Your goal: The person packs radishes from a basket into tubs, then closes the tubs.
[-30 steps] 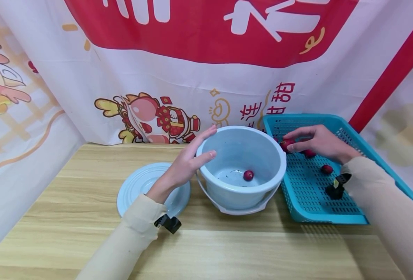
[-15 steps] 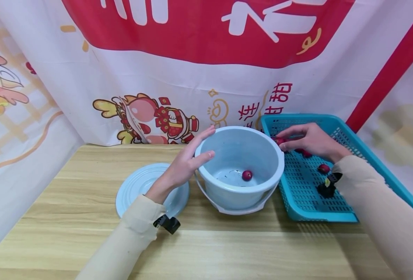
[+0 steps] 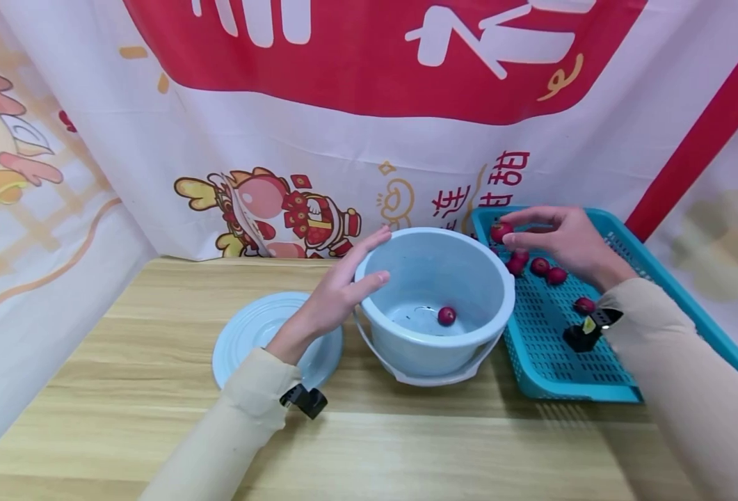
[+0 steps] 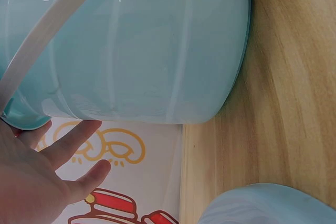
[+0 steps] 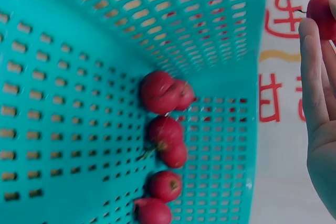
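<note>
My right hand (image 3: 563,240) pinches a red radish (image 3: 501,232) between thumb and fingertips, above the far left part of the blue-green basket (image 3: 584,391). In the right wrist view the held radish (image 5: 321,17) shows thin dark roots. Several more radishes (image 5: 163,93) lie on the basket's floor. Against the left side of the light blue bucket (image 3: 434,358) rests my left hand (image 3: 337,292), its fingers straight and its thumb at the rim. In the left wrist view those fingers (image 4: 73,142) touch the bucket's outer wall. One radish (image 3: 446,316) lies on the bucket's bottom.
Left of the bucket, partly under my left forearm, lies a light blue round lid or plate (image 3: 237,348). The bucket's handle (image 3: 381,362) hangs down in front. A printed cloth (image 3: 318,139) hangs behind the wooden table (image 3: 369,452).
My right hand has lifted a radish from the group at the basket's far left and raised it, uncovering other radishes below. The left hand and bucket stay in place.
</note>
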Demonstrator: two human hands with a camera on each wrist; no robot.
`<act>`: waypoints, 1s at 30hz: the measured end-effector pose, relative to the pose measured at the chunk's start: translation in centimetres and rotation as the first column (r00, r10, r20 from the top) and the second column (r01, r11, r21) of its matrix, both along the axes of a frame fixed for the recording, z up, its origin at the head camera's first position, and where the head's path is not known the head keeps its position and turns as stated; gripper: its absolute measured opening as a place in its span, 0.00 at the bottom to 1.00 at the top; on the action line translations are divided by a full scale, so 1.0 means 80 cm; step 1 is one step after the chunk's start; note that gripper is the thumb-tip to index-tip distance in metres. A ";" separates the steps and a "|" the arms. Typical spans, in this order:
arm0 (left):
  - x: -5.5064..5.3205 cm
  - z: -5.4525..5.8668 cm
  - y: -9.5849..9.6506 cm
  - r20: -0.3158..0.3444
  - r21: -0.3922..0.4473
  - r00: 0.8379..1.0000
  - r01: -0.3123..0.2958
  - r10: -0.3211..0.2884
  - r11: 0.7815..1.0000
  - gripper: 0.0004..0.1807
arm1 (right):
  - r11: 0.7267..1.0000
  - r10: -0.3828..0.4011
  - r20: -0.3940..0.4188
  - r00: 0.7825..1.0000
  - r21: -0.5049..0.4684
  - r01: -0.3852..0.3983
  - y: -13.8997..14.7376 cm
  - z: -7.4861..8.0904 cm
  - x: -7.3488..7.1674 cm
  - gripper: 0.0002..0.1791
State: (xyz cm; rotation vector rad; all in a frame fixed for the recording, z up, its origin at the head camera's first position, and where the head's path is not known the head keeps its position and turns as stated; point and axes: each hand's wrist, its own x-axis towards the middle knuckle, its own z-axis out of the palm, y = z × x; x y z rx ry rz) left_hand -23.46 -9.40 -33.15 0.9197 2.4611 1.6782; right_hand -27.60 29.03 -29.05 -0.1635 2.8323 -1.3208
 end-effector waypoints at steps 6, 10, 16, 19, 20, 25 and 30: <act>0.000 0.000 0.004 -0.005 0.000 1.000 0.003 -0.003 1.000 0.36 | 0.999 0.006 -0.040 0.999 -0.033 -0.008 -0.011 0.014 0.008 0.39; 0.001 0.001 0.004 -0.005 0.001 1.000 0.001 -0.001 1.000 0.36 | 0.997 0.034 -0.093 0.995 -0.069 -0.040 -0.026 0.025 0.016 0.35; 0.002 0.002 0.003 -0.002 -0.005 1.000 -0.008 0.008 1.000 0.37 | 0.990 0.082 -0.184 0.980 -0.096 -0.101 -0.056 0.042 0.030 0.31; 0.001 0.002 0.003 -0.002 -0.007 1.000 -0.010 0.010 1.000 0.37 | 0.985 0.114 -0.223 0.968 -0.103 -0.140 -0.070 0.047 0.033 0.28; 0.001 0.002 0.003 -0.002 -0.007 1.000 -0.009 0.009 1.000 0.37 | 0.983 0.129 -0.234 0.964 -0.100 -0.155 -0.074 0.048 0.034 0.28; 0.001 0.001 0.002 -0.003 -0.007 1.000 -0.011 0.011 1.000 0.37 | 0.976 0.186 -0.252 0.950 -0.066 -0.209 -0.092 0.047 0.037 0.26; 0.000 -0.001 0.001 -0.001 -0.012 1.000 -0.015 0.015 1.000 0.37 | 0.972 0.229 -0.233 0.945 -0.008 -0.237 -0.108 0.044 0.038 0.26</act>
